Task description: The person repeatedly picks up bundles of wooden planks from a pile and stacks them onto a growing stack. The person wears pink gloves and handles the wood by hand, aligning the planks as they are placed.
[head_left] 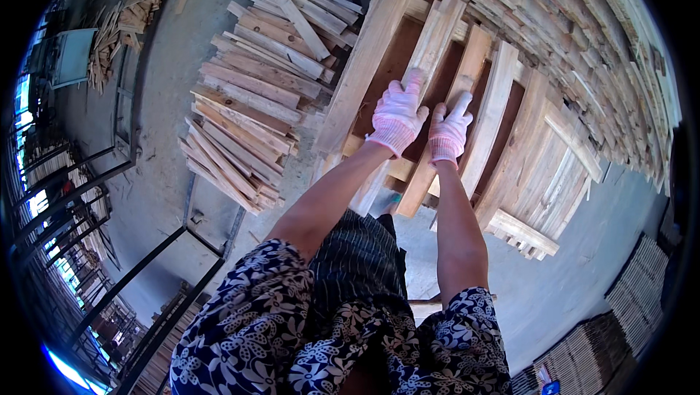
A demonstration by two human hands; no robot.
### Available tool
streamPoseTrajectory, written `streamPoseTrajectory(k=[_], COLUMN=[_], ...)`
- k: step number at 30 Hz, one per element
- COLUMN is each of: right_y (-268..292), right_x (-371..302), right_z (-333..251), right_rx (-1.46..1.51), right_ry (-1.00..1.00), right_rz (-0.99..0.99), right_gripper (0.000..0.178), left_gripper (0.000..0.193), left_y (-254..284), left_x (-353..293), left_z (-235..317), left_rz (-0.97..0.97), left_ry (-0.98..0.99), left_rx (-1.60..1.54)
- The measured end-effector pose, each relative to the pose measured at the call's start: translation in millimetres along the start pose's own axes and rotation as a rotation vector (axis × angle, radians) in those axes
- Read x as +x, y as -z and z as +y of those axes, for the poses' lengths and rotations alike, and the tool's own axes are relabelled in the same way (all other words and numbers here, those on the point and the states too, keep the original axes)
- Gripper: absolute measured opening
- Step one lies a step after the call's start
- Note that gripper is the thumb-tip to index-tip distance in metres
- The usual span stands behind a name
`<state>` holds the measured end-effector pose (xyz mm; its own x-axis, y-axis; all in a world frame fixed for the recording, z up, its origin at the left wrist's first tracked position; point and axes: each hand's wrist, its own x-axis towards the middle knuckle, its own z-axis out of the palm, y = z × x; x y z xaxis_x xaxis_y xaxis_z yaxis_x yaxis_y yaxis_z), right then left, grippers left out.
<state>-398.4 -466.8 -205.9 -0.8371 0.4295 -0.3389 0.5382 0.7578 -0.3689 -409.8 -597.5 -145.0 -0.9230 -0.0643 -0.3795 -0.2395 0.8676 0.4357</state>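
Observation:
My left hand, in a pale knit glove with a pink cuff, is closed over a long wooden slat, its thumb at the right edge. My right hand, gloved alike, straddles a narrower, browner slat, thumb on one side and a finger stretched along the other. Both slats lie lengthwise on a wooden pallet-like frame, with dark gaps between them. A wide board forms the left side of this frame. Another pale slat lies just right of my right hand. My fingertips' undersides are hidden.
Loose boards lie heaped on the floor to the left. A tall stack of planks rises behind and right of the frame. More slatted panels stand at its right. Black metal rails run at the lower left.

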Motion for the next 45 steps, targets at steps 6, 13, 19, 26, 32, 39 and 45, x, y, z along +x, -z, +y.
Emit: streamPoseTrajectory(k=[6,13,19,26,32,39,45], right_y=[0,5,8,21,8,23,17], right_x=[-3,7,21,4,-7,-8,-6], right_z=[5,9,42,45,20,-6,-15], right_rx=[0.061,0.067,0.349,1.309,0.278,-0.03,0.002], right_ry=[0.039,0.008,0.03,-0.24,-0.041,-0.098,-0.08], right_rz=[0.017,-0.116,-0.175,-0.369,-0.013,-0.043,0.029], right_gripper=[0.074,0.079,0.075,0.065,0.091,0.071,0.067], left_gripper=[0.081,0.068,0.073,0.068,0.072,0.072,0.07], left_y=[57,49,20,-33,45,46,47], left_x=[-1,39,-41,-32,-24,28,70], left_z=[-32,-48,23,46,-24,-78,-61], left_rz=[0.222,0.2,0.074,-0.031,0.216,0.002,0.127], left_ry=[-0.059,-0.047,-0.128,-0.134,-0.128,0.052,-0.034], left_rx=[0.131,0.277,0.064,-0.141,0.068,0.143,0.245])
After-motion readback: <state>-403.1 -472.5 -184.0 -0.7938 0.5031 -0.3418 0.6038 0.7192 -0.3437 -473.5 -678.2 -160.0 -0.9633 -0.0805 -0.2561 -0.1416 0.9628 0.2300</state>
